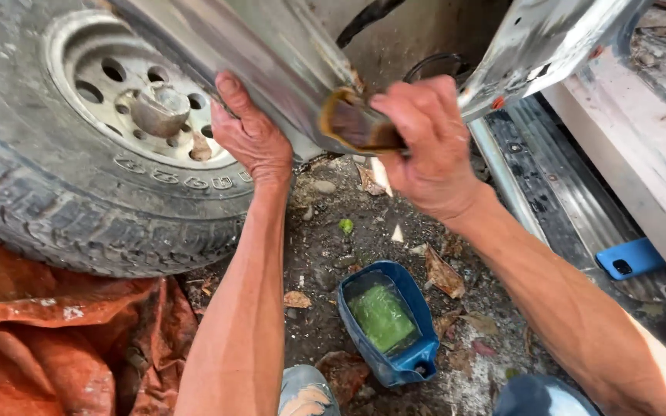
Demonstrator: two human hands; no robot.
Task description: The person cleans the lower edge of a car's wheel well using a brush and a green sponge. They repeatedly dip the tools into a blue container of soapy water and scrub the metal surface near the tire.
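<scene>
My left hand [250,132] is pressed flat against the lower edge of a bare grey metal body panel [271,54], just right of the wheel. My right hand [425,139] grips a small brown, worn pad or sponge [348,119] and holds it against the same panel's bottom corner. Below my arms, on the dirt, stands a cut-open blue plastic container [395,339] with a green cloth or liquid [381,316] inside.
A large worn tyre with a silver rim [129,96] fills the upper left. An orange tarp [55,347] lies under it. At right run a metal door sill [556,192] and a blue phone-like object [630,258]. Dry leaves and pebbles litter the ground [325,223].
</scene>
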